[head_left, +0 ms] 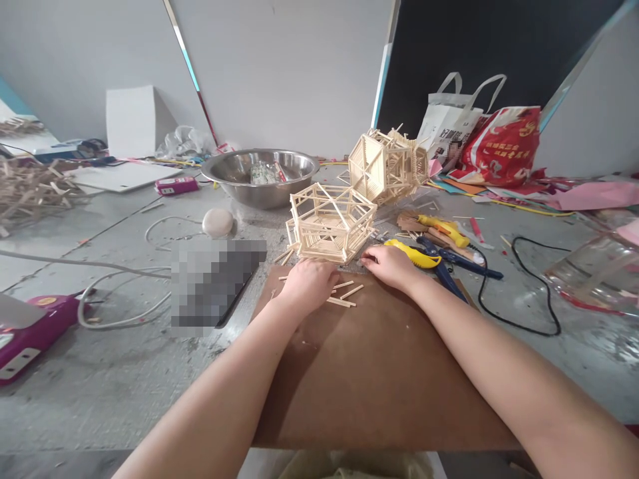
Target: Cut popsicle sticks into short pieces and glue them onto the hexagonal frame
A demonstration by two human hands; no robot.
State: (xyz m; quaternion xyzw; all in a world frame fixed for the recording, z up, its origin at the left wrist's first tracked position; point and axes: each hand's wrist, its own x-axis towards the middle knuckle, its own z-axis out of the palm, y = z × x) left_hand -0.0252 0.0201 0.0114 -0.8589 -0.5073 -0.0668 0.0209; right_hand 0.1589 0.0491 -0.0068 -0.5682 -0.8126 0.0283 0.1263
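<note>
A pale wooden stick frame [332,223], open and many-sided, stands at the far end of a brown board [379,372]. My left hand [310,283] is at its near side, knuckles up and fingers curled; what lies under them is hidden. Several short loose sticks [342,303] are scattered on the board beside that hand. At the frame's right corner, my right hand [387,264] has its fingers bent and drawn together; anything between them is too small to make out. Yellow-and-blue handled pliers [417,254] lie just beyond the right hand.
Behind stand a larger stick structure [387,166] and a steel basin [259,189]. A yellow-handled tool [444,229] with a black cord [516,326] lies to the right. On the left are a blurred-out dark device [214,283], purple power strip [40,326] and white cables. Bags [504,146] stand at back right.
</note>
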